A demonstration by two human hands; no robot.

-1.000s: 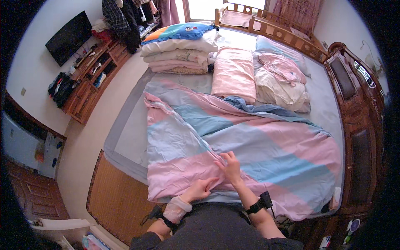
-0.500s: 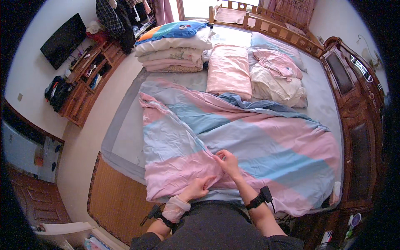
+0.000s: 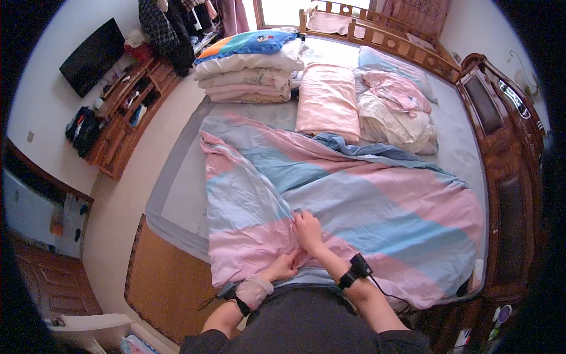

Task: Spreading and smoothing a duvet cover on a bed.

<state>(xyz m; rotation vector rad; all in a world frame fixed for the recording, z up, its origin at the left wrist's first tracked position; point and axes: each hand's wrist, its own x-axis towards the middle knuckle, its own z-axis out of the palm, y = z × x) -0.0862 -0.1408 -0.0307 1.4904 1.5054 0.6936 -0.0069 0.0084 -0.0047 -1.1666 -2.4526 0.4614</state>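
Note:
A thin duvet cover (image 3: 377,206) with broad pink, blue and lilac bands lies rumpled over the near part of the bed. One side of it is folded over, leaving a slanting edge. My right hand (image 3: 308,232) pinches the cloth along that edge, its fingers closed. Just below and to the left, my left hand (image 3: 281,267) is closed on the pink part near the bed's front edge. Both hands are close together, and the cloth gathers in creases between them. The fingertips of the left hand are partly hidden in the folds.
Beyond the cover are a folded pink quilt (image 3: 328,100), a heap of pale bedding (image 3: 394,124) and a tall stack of quilts (image 3: 247,78). A dark wooden headboard (image 3: 507,165) borders the right. A brown mat (image 3: 168,280) lies at lower left; a television cabinet (image 3: 121,130) stands farther left.
My right hand has moved slightly left along the edge of the cover, its fingers now folded down over the cloth. My left hand has shifted a little toward the right hand.

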